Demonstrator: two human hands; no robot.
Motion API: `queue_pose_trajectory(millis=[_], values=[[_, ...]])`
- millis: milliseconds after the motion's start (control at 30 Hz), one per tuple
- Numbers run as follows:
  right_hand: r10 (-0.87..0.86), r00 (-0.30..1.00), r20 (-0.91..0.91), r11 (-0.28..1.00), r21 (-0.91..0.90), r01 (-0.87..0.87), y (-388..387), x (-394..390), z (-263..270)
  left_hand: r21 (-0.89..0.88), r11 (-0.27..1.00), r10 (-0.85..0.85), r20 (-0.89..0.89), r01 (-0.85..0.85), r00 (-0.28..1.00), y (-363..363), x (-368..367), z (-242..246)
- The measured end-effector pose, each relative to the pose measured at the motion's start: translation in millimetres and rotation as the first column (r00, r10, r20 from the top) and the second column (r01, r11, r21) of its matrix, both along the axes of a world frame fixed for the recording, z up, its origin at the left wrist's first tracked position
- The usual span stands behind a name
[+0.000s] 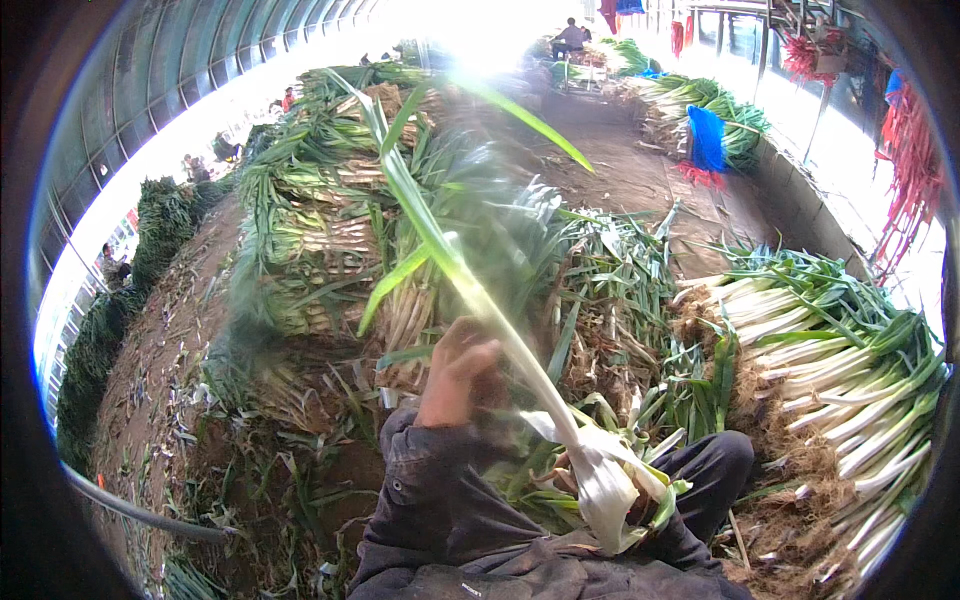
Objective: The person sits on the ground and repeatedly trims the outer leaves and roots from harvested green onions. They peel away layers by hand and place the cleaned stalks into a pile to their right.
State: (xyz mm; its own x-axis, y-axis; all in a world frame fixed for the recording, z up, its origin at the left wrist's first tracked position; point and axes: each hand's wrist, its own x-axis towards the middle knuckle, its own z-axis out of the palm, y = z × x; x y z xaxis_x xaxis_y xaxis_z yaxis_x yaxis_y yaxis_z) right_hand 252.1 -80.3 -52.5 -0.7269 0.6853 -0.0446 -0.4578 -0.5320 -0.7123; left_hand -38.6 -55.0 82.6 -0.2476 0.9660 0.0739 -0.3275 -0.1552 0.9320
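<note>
A large green onion (517, 337) slants across the middle, its leaves pointing away and its white base towards my lap. Loose pale outer sheaths (600, 480) hang around that base. My left hand (461, 367) is blurred, with curled fingers, right beside the white shank; whether it touches the shank is unclear. My right sleeve (679, 544) leads to the base, where the sheaths hide most of my right hand. The stalk stays sharp and raised there, held at its lower end. Before me lie bundles of green onions (615, 300) with dry leaves and roots.
White-stemmed green onions (825, 375) are piled at right, roots towards me. Stacked bundles (322, 225) stand at left ahead. Leaf scraps litter the soil (172, 360). A grey tube (142, 510) curves at lower left. Red ties (907, 165) hang at right. A person (570, 37) is far off.
</note>
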Motion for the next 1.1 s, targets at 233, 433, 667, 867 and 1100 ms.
queue_pose_trajectory(millis=[233,433,667,867,1100], values=[[0.079,0.985,-0.155,0.978,-0.180,-0.107,-3.6,23.9,-63.8,-0.151,0.986,0.073,-0.017,-0.074,0.997,-2.0,13.5,5.8],[0.146,0.988,-0.050,0.985,0.100,-0.140,17.8,34.3,-132.9,-0.103,0.991,0.088,-0.019,-0.090,0.996,11.0,1.4,-33.8],[0.074,0.937,-0.342,0.890,-0.402,-0.217,-12.4,32.3,-60.1,-0.142,0.985,-0.020,0.461,0.096,0.887,7.6,-1.5,-54.1],[0.119,0.936,0.330,0.870,0.419,-0.259,-13.1,25.0,-30.6,-0.194,0.973,-0.071,0.260,0.125,0.963,1.1,0.3,-88.7],[-0.423,0.844,0.328,0.528,0.847,-0.065,-15.4,5.1,20.2,-0.101,0.577,-0.805,0.091,0.810,0.586,-27.5,79.7,-157.0]])
